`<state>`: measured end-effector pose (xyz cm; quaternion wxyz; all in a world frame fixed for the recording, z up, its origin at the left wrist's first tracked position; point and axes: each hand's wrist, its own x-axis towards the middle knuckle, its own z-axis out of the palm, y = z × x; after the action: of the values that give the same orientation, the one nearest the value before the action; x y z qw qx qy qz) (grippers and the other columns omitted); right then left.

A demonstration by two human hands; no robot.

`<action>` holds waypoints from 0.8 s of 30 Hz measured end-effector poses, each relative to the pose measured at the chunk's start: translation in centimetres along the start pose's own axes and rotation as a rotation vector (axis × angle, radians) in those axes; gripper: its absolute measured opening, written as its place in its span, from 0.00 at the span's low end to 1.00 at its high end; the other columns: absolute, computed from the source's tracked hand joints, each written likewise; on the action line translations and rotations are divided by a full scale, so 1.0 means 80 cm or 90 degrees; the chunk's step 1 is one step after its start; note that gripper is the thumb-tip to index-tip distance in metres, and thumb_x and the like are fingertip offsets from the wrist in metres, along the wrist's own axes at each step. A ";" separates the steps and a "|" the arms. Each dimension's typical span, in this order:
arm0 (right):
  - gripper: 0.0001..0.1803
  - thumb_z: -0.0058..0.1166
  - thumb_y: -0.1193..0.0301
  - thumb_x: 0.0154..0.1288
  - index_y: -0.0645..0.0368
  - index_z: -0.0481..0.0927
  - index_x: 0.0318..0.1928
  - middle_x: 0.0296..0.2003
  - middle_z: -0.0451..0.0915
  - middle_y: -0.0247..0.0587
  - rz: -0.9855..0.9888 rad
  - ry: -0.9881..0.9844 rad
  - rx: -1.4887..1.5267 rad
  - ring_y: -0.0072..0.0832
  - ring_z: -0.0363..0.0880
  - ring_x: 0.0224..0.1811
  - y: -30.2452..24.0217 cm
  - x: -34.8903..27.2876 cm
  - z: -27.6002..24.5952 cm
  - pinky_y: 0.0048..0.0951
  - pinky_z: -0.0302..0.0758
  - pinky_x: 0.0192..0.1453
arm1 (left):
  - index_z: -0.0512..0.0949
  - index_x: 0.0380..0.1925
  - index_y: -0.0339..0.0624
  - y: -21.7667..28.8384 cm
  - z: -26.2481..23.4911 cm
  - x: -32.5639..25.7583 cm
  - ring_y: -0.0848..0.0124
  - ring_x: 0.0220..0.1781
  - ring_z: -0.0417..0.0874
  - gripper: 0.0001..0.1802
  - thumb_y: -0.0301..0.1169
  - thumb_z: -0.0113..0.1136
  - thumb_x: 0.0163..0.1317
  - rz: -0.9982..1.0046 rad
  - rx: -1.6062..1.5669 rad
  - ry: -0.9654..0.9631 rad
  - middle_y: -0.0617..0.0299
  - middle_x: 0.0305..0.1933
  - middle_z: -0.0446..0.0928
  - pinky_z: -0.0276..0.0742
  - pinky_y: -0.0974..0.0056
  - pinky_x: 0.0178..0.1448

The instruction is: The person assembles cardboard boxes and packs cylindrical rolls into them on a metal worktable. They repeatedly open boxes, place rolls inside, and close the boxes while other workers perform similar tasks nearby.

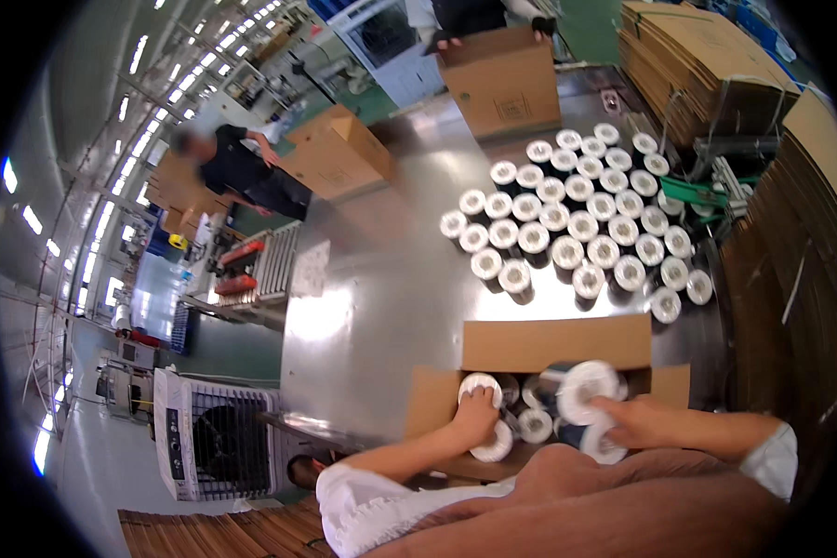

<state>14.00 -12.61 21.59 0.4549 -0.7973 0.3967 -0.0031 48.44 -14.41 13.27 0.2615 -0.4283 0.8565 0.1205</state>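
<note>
An open cardboard box (pixel 556 342) stands on the shiny metal table (pixel 381 279) right in front of me, with several white-lidded cans (pixel 534 424) inside. My left hand (pixel 476 417) rests on the white lids of two cans at the box's left side. My right hand (pixel 634 420) grips a dark can with a white lid (pixel 586 391), tilted over the right part of the box; a second white lid shows just below that hand.
Several more white-lidded cans (pixel 577 219) stand grouped on the table beyond the box. Stacks of flat cardboard (pixel 688 56) rise at the right. Another person's hands hold a carton (pixel 499 82) at the far end; a person in black stands by a carton (pixel 337 149) at left. A fan unit (pixel 216 437) stands lower left.
</note>
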 end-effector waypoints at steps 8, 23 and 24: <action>0.38 0.53 0.74 0.57 0.80 0.52 0.64 0.28 0.80 0.62 0.090 -0.084 -0.058 0.51 0.82 0.31 0.041 0.222 0.236 0.46 0.78 0.33 | 0.82 0.47 0.44 -0.046 0.007 0.054 0.62 0.51 0.77 0.25 0.45 0.68 0.50 0.202 -0.180 -0.291 0.52 0.46 0.78 0.73 0.56 0.55; 0.26 0.56 0.65 0.61 0.56 0.69 0.59 0.43 0.81 0.50 0.473 0.596 0.101 0.44 0.82 0.40 0.258 0.025 -0.016 0.41 0.77 0.46 | 0.72 0.61 0.59 -0.219 0.062 0.458 0.49 0.67 0.64 0.41 0.61 0.59 0.47 -0.297 -0.127 0.154 0.42 0.62 0.68 0.62 0.48 0.68; 0.32 0.57 0.63 0.60 0.54 0.64 0.64 0.45 0.81 0.51 0.598 0.552 0.068 0.46 0.82 0.41 0.288 0.002 -0.012 0.43 0.77 0.47 | 0.72 0.61 0.60 -0.201 0.040 0.471 0.47 0.67 0.63 0.40 0.60 0.59 0.47 -0.308 -0.156 0.121 0.44 0.65 0.65 0.63 0.45 0.67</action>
<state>-0.73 -19.70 5.33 0.2447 -0.4414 0.8509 -0.1457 43.65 -48.00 -9.86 0.1477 -0.6581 0.7291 0.1165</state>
